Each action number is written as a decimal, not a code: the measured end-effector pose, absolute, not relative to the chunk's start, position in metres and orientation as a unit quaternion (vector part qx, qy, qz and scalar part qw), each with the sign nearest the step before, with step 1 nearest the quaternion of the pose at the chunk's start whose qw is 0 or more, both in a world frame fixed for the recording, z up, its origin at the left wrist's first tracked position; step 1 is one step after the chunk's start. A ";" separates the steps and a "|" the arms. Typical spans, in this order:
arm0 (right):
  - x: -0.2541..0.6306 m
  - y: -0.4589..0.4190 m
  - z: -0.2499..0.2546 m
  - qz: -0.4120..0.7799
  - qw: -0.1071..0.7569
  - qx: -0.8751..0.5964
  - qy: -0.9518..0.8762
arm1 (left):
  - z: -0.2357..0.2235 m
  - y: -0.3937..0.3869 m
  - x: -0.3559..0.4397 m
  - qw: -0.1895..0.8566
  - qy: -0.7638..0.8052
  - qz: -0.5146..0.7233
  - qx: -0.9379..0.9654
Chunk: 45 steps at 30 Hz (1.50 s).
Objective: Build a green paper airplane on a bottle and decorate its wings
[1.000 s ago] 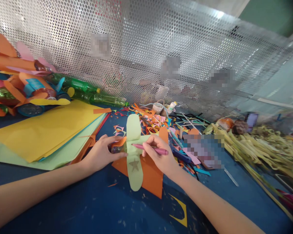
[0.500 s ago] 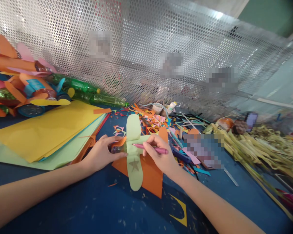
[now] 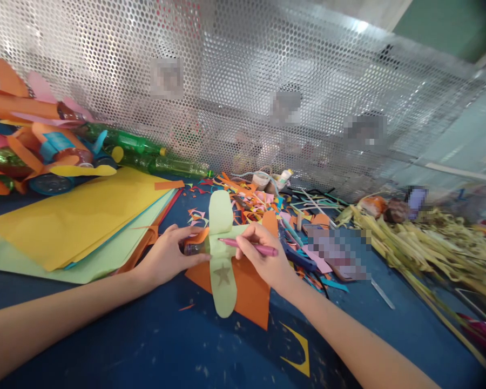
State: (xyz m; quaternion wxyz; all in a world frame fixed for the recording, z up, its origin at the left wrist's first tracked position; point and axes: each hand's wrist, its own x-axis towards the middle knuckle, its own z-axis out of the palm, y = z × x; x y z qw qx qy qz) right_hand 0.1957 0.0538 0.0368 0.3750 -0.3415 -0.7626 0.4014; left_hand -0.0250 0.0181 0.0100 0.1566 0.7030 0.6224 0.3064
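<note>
A toy plane with pale green paper wings (image 3: 222, 213) lies in front of me, its body partly covered by my hands. One wing carries a dark star (image 3: 222, 276). My left hand (image 3: 168, 256) grips the clear bottle end (image 3: 193, 248) of the plane between thumb and fingers, beside an orange paper piece (image 3: 198, 236). In my right hand (image 3: 263, 259) is a pink marker pen (image 3: 263, 249), its tip at the green paper over the middle of the plane. Beneath the plane lies an orange paper sheet (image 3: 253, 302).
Coloured paper sheets (image 3: 89, 216) are stacked at left, below finished paper planes (image 3: 32, 135) and green bottles (image 3: 166, 163). Behind stands a perforated metal screen (image 3: 227, 70). Paper scraps (image 3: 255, 197), a phone (image 3: 336, 254), scissors (image 3: 302, 259) and dried husks (image 3: 421, 259) lie to the right.
The pen tip has shifted very slightly to the left over the green paper. My left hand and the plane stay in place.
</note>
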 end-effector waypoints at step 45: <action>0.196 0.054 0.043 0.394 0.385 -0.365 -0.750 | 0.010 0.018 -0.025 0.154 0.626 0.311 0.698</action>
